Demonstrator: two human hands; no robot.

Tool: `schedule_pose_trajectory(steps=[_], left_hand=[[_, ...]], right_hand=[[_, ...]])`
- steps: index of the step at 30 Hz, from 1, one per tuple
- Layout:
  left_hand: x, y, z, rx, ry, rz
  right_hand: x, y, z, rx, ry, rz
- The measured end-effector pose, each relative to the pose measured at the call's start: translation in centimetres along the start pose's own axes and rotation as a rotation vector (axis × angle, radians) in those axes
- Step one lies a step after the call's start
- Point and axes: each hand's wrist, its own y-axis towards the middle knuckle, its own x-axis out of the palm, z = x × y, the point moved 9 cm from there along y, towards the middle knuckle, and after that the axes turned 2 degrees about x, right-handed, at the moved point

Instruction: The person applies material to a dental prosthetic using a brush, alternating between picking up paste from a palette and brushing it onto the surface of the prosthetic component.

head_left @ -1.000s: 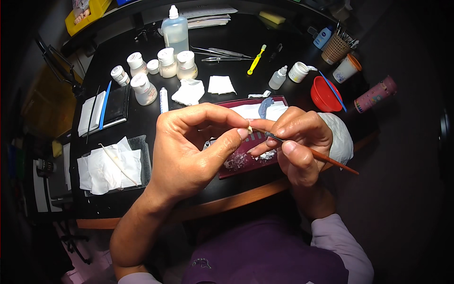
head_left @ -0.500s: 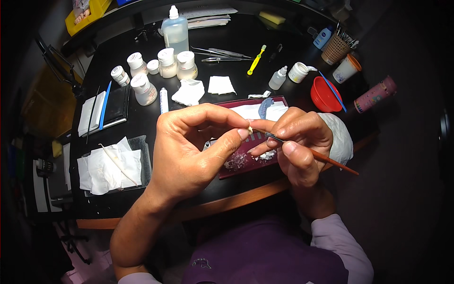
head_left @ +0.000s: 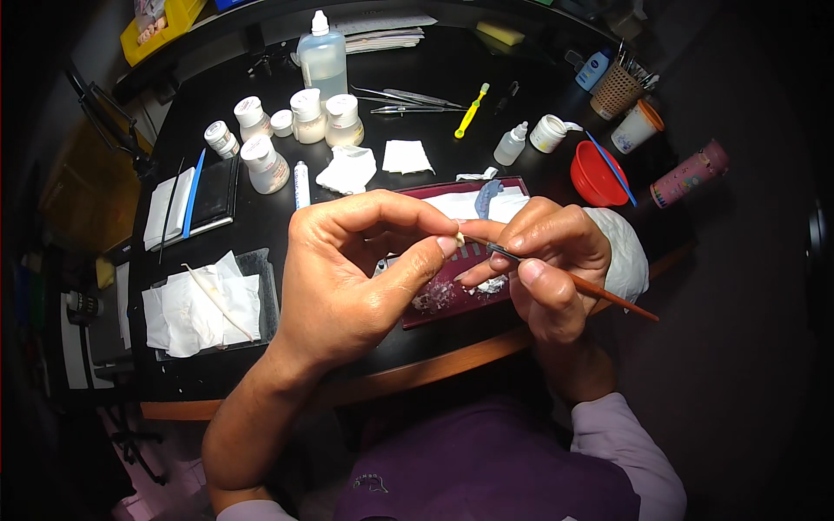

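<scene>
Between the thumb and index finger of my left hand (head_left: 347,278) is pinched a small cream-coloured dental piece (head_left: 460,239); its exact shape is too small to tell. My right hand (head_left: 560,260) grips a slim brush (head_left: 612,300) with a reddish-brown handle and a dark ferrule. The brush's front end points left, close to the piece; I cannot tell whether it touches. The right index fingertip meets the left fingertips. Beneath the hands lies a dark red tray (head_left: 434,319) with white crumbs, a white tissue and a blue-grey dental mould (head_left: 488,200).
White-lidded jars (head_left: 263,165) and a large clear bottle (head_left: 321,61) stand at the back left. Tissues on a dark pad (head_left: 204,304) lie left. A red bowl (head_left: 599,174), a dropper bottle (head_left: 511,144) and a pink bottle (head_left: 691,174) are right. Tweezers (head_left: 417,109) lie behind.
</scene>
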Motion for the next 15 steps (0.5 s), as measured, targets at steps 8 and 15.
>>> schedule_pose_trajectory(steps=[8,15], left_hand=[[-0.07,0.02,-0.07,-0.001,-0.002,0.004],[0.04,0.02,-0.1,-0.01,-0.004,-0.003]], right_hand=[[-0.09,0.05,0.01,-0.014,-0.002,-0.016],[-0.21,0.09,0.03,-0.014,-0.007,-0.024]])
